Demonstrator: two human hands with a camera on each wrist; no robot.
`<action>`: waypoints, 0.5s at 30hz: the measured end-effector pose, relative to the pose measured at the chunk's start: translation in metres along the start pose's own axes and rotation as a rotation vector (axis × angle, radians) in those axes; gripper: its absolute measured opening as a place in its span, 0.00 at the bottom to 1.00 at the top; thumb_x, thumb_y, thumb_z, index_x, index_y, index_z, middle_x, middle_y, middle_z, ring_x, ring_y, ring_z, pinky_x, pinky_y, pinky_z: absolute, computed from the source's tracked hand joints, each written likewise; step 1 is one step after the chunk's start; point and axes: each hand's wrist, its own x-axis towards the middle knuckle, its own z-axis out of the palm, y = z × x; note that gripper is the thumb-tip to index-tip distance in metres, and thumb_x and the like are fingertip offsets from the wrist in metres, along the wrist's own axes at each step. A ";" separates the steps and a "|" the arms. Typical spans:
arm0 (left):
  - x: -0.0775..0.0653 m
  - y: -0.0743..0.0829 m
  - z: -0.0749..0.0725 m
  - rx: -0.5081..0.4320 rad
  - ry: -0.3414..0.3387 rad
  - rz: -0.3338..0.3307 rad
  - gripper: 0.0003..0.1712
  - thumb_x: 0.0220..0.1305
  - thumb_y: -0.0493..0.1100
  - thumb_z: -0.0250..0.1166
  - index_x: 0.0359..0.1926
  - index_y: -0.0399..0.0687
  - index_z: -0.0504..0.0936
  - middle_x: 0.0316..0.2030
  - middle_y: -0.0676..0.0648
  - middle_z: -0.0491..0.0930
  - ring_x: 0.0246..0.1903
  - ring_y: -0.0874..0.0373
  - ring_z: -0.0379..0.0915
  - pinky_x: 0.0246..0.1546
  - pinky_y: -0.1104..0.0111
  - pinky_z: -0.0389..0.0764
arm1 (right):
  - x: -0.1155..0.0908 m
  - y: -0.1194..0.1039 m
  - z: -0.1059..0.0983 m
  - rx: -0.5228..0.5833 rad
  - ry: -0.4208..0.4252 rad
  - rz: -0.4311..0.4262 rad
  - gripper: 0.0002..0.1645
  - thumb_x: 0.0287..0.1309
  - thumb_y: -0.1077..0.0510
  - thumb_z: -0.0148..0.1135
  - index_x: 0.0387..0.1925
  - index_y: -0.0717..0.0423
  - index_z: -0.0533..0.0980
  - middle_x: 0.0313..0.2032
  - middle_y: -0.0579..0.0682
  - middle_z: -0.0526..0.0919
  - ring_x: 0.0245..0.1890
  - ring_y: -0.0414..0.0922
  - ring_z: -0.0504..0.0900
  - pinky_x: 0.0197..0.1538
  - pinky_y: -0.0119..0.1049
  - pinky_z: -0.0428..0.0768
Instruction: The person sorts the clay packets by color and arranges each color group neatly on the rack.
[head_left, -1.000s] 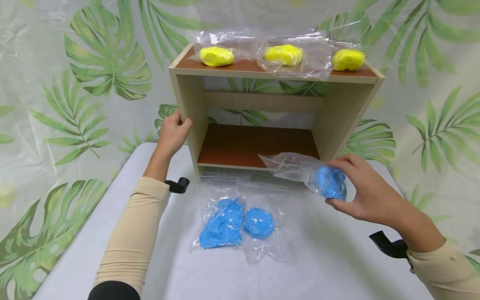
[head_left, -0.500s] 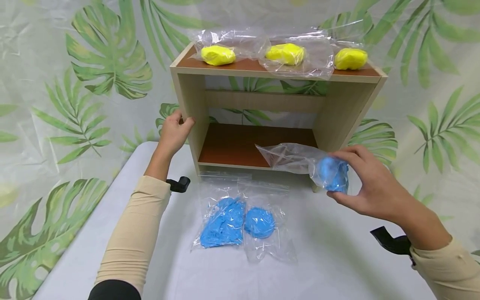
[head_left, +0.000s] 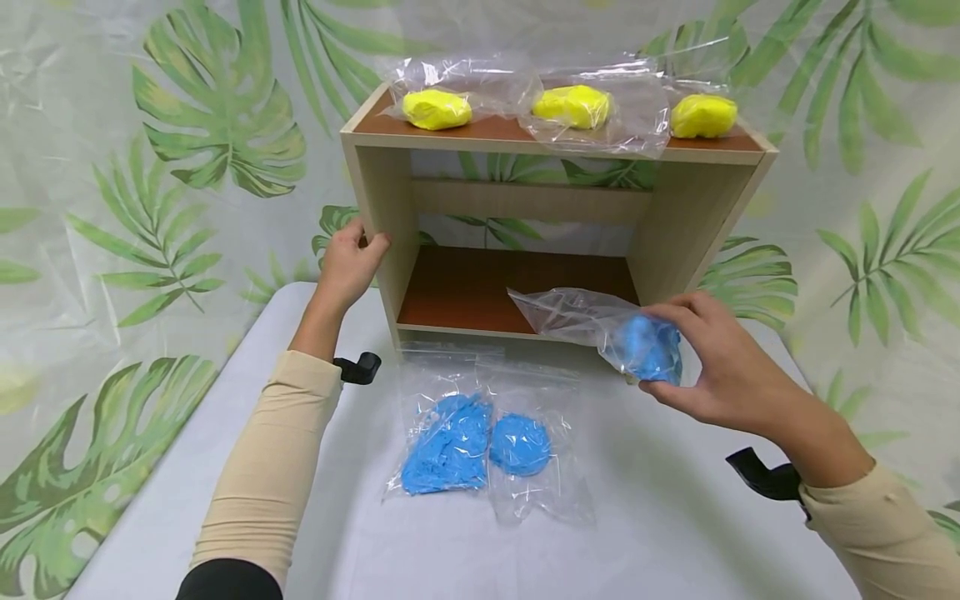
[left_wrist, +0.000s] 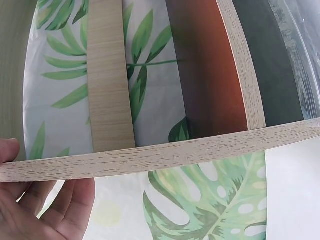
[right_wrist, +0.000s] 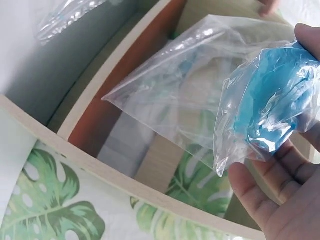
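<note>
My left hand [head_left: 349, 265] grips the left side panel of a small wooden shelf [head_left: 378, 242]. In the left wrist view the thumb lies on one side of the panel edge and the fingers [left_wrist: 75, 205] on the other. My right hand [head_left: 727, 367] holds a clear plastic bag with a blue clay-like lump [head_left: 648, 348] between thumb and fingers, in front of the shelf's lower right corner. The bag's loose end [right_wrist: 165, 95] points left, overlapping the lower board in the head view. On the table lie two more clear bags, with a flattened blue lump [head_left: 448, 446] and a rounder blue one [head_left: 519, 444].
Three bagged yellow lumps [head_left: 572, 107] sit in a row on the shelf's top board. The lower brown board [head_left: 495, 287] bears nothing. A white-covered table [head_left: 637, 525] stands before a leaf-patterned cloth backdrop [head_left: 187, 275].
My right hand has risen a little with the bagged blue lump, then shifted slightly left toward the shelf. The left hand keeps its grip on the side panel.
</note>
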 end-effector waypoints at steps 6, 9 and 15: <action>0.001 0.001 0.001 -0.002 0.008 0.008 0.28 0.68 0.50 0.52 0.66 0.44 0.73 0.61 0.36 0.77 0.59 0.43 0.75 0.59 0.49 0.77 | 0.001 0.000 0.003 -0.002 -0.028 0.026 0.48 0.30 0.55 0.83 0.59 0.60 0.73 0.52 0.56 0.74 0.50 0.47 0.72 0.41 0.47 0.81; 0.001 0.001 0.001 -0.005 0.014 0.011 0.28 0.68 0.50 0.52 0.65 0.43 0.73 0.60 0.36 0.78 0.58 0.43 0.76 0.58 0.49 0.77 | 0.002 0.001 0.006 -0.001 -0.043 0.043 0.48 0.31 0.54 0.82 0.59 0.60 0.73 0.52 0.55 0.74 0.50 0.46 0.71 0.42 0.47 0.80; 0.001 -0.001 0.001 -0.006 0.010 0.008 0.28 0.69 0.50 0.52 0.66 0.44 0.73 0.62 0.36 0.77 0.59 0.43 0.75 0.59 0.48 0.77 | 0.005 0.003 0.014 0.007 -0.091 0.075 0.46 0.34 0.53 0.82 0.59 0.59 0.73 0.52 0.55 0.73 0.50 0.46 0.71 0.42 0.47 0.81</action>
